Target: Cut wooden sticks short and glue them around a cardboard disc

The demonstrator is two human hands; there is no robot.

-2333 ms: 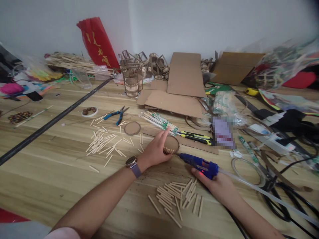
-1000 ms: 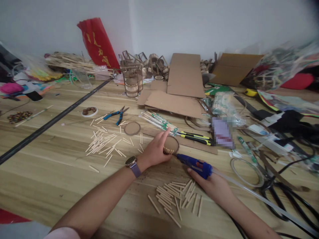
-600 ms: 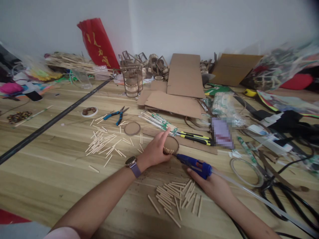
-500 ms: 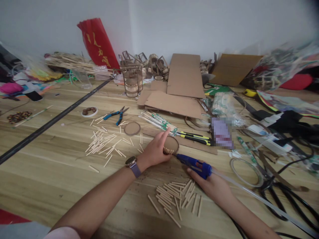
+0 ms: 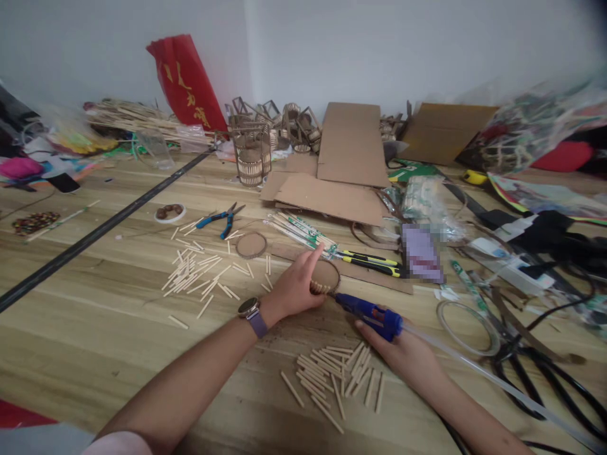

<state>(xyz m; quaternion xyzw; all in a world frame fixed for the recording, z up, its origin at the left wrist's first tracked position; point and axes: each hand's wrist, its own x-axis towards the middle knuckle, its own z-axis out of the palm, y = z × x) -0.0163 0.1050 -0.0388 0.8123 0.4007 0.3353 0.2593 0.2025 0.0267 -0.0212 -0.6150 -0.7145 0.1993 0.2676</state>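
Note:
My left hand (image 5: pixel 296 284), with a watch on its wrist, grips the near left edge of a round cardboard disc (image 5: pixel 328 275). Its index finger points up and away. Several short wooden sticks stand side by side along the disc's near rim. My right hand (image 5: pixel 403 351) is wrapped round a blue glue gun (image 5: pixel 370 314) with a clear glue stick out of its back. The gun's nozzle is at the disc's right rim; whether it touches cannot be made out. A pile of cut sticks (image 5: pixel 327 373) lies below, between my arms.
More cut sticks (image 5: pixel 192 275), blue-handled pliers (image 5: pixel 222 220) and a second cardboard disc (image 5: pixel 251 244) lie to the left. Yellow-black cutters (image 5: pixel 372 260) lie beyond my hands. Black scissors (image 5: pixel 526 373) and a tape roll (image 5: pixel 467 328) are at right. Small stick baskets (image 5: pixel 251 165) stand behind.

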